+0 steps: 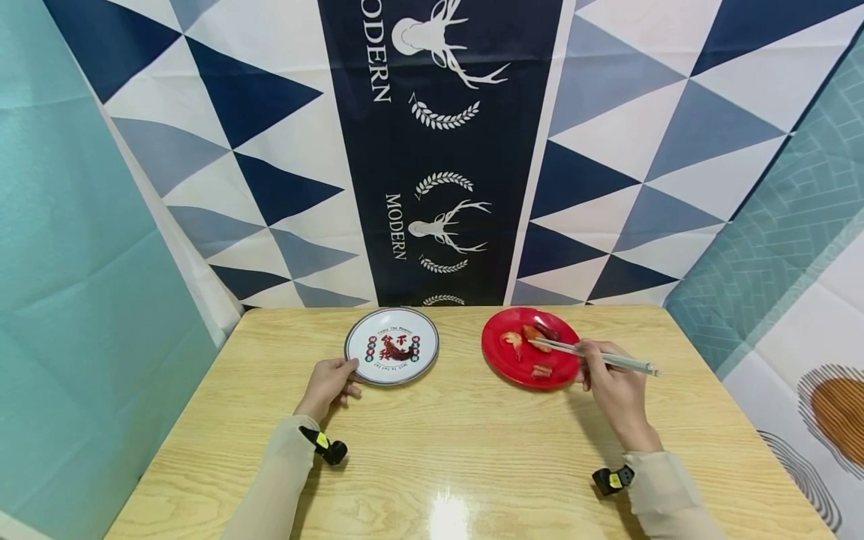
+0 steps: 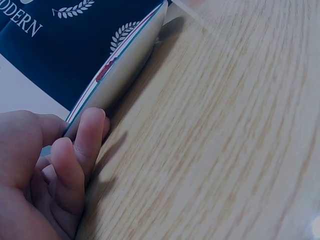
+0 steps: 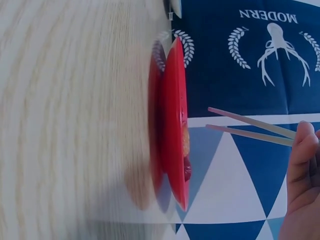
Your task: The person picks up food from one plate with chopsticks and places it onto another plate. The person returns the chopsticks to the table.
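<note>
On the left of the table is a white plate (image 1: 425, 334) with a dark rim and a red printed design. My left hand (image 1: 328, 386) pinches its near-left edge, thumb above and fingers below; other fingers (image 2: 68, 165) are loosely bent. On the right, a red plate (image 1: 499, 366) bears a shrimp-like piece (image 1: 513, 343), a browned piece (image 1: 538, 334), a dark red piece (image 1: 550, 330) and a small pinkish piece (image 1: 541, 370). Pale chopsticks (image 1: 628, 363) are held in my right hand (image 1: 616, 394). In the right wrist view their tips are parted, above the red plate, with nothing between them.
Both plates stand near the back edge of the light wood table (image 1: 459, 442). Behind it hangs a patterned cloth (image 1: 445, 285) with deer and triangles. A teal cloth (image 1: 101, 300) stands at the left, and another patterned cloth (image 1: 790, 315) at the right.
</note>
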{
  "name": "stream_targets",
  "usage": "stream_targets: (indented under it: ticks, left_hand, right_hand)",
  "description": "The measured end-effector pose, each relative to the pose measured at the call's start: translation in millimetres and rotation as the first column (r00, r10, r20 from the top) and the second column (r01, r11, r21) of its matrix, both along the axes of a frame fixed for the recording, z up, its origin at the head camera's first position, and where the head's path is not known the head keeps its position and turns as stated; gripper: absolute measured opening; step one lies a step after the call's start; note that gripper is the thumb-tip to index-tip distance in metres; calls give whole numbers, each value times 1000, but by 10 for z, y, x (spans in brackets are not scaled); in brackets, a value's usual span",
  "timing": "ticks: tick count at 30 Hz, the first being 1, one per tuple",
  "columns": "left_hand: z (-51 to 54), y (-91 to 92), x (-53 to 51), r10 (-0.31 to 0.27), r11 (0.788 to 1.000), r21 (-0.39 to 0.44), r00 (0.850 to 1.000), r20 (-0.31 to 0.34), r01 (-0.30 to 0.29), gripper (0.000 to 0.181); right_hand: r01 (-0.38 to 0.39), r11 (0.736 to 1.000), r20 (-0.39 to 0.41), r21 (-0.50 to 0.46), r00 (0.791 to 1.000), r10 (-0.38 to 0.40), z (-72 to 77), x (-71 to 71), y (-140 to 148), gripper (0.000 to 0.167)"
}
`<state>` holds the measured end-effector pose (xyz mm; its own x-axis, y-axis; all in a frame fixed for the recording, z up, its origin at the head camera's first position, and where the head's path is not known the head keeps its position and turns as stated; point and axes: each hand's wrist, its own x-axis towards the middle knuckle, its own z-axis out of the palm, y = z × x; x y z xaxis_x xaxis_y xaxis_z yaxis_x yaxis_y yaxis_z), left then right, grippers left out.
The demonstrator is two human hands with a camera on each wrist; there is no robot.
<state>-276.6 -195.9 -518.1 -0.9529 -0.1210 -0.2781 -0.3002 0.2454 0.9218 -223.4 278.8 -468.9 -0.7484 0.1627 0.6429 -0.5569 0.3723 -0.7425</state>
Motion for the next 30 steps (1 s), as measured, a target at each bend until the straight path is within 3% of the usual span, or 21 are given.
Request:
stream_targets:
  ticks: [8, 21, 30]
  left_hand:
    - [1, 2, -1, 2, 1000, -3, 1000, -3, -2, 35]
    - [-5, 6, -4, 7, 1000, -15, 1000, -5, -7, 34]
    - [-10, -5, -1, -5, 1000, -8, 1000, -10, 5, 35]
  right_hand:
    - [-53, 998, 22, -22, 998, 53, 146, 123, -141, 16]
    - [-60, 998, 12, -13, 998, 60, 140, 114, -217, 16]
    - [-65, 998, 54, 11, 996, 64, 135, 114, -257, 15]
